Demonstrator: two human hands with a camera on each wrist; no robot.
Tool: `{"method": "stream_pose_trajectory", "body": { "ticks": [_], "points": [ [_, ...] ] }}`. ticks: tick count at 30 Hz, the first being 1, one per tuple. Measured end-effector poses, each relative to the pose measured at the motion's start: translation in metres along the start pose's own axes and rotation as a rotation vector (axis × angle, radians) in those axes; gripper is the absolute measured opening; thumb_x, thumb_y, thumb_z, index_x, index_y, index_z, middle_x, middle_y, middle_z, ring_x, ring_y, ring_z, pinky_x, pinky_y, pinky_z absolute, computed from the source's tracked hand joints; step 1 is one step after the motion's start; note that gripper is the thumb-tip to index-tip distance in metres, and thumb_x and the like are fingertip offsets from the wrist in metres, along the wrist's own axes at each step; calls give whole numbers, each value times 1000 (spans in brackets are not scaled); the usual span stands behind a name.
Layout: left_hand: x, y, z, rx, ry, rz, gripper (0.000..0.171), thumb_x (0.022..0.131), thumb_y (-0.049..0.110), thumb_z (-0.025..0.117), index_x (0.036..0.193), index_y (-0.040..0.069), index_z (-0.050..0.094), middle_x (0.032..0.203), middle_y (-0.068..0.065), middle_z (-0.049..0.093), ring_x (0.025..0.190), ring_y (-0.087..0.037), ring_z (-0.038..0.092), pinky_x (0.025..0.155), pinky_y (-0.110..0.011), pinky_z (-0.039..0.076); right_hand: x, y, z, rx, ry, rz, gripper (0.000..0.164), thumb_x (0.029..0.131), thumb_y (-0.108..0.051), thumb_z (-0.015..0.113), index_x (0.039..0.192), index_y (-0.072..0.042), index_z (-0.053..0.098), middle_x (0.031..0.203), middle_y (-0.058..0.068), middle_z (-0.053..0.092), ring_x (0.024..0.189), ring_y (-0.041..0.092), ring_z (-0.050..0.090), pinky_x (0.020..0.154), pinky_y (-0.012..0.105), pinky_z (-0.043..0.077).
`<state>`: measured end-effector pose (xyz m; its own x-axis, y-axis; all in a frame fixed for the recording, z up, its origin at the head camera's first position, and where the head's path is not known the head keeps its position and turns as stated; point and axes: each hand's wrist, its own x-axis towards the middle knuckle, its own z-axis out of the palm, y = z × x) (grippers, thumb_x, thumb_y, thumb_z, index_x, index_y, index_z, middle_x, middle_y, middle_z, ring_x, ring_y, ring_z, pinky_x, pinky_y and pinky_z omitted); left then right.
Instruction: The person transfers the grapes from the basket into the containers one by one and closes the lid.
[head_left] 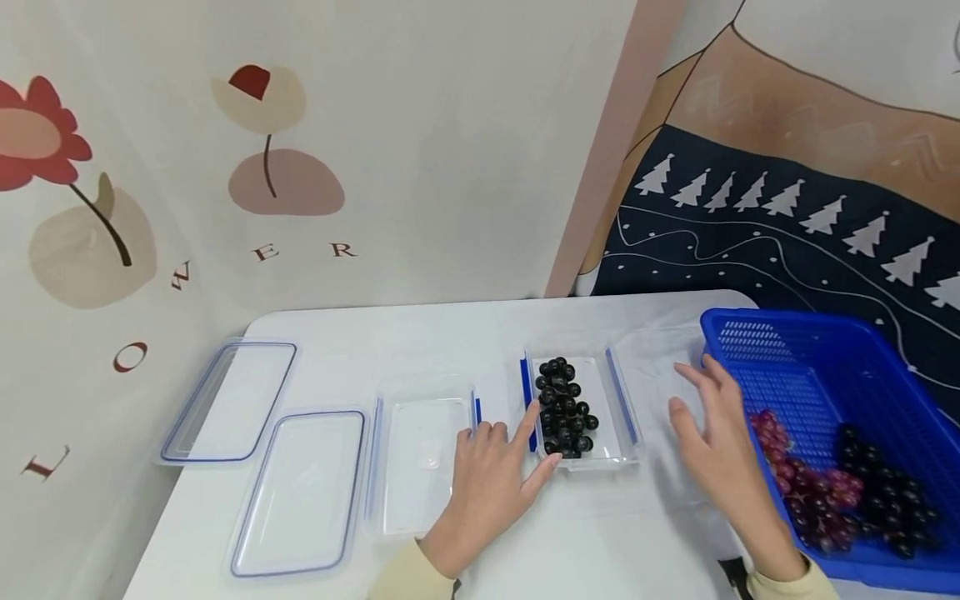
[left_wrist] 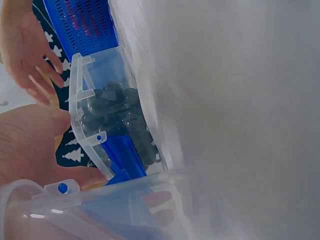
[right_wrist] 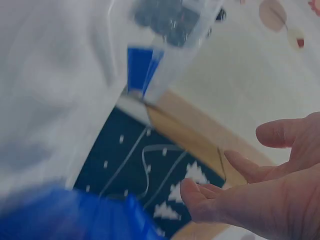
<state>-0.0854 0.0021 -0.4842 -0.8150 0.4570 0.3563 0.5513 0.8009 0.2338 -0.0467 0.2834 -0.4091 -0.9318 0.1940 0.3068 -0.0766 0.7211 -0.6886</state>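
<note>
A clear plastic container (head_left: 611,429) with blue side clips stands in the middle of the white table. A bunch of black grapes (head_left: 562,408) lies along its left half. My left hand (head_left: 489,479) has its index finger and thumb extended at the container's near left corner; in the left wrist view both fingertips meet the rim, with the grapes (left_wrist: 112,110) visible through the wall. Between that container and the blue basket (head_left: 780,333), my right hand (head_left: 716,437) hovers with fingers spread and nothing in them.
Left of the grapes' container stands a second clear container (head_left: 423,425), partly behind my left hand. Two clear lids (head_left: 300,492) with blue seals lie farther left, one overhanging the table edge. The basket holds red grapes (head_left: 817,492) and more black grapes (head_left: 888,492).
</note>
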Motion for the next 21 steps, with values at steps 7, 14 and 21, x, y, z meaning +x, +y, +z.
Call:
{"method": "stream_pose_trajectory", "body": {
  "ticks": [7, 14, 21],
  "points": [
    [0, 3, 1, -6, -18, -12, 75, 108, 65, 57, 164, 16, 53, 99, -15, 75, 97, -32, 69, 86, -53, 51, -11, 26, -39, -89, 28, 58, 50, 114, -15, 52, 159, 6, 45, 173, 33, 19, 157, 61, 15, 115, 87, 12],
    [0, 4, 1, 0, -17, -10, 75, 107, 65, 57, 164, 17, 53, 98, -14, 75, 97, -32, 68, 86, -53, 51, -22, 50, -65, -176, 54, 147, 60, 115, -16, 50, 167, 6, 30, 165, 40, 27, 140, 65, 42, 106, 84, 33],
    [4, 7, 1, -6, -7, 8, 75, 107, 65, 57, 164, 16, 53, 98, -14, 75, 98, -32, 68, 87, -54, 51, -24, 70, -86, -225, 84, 301, 70, 115, -18, 47, 170, 6, 11, 165, 43, 27, 143, 66, 38, 105, 83, 34]
  ]
}}
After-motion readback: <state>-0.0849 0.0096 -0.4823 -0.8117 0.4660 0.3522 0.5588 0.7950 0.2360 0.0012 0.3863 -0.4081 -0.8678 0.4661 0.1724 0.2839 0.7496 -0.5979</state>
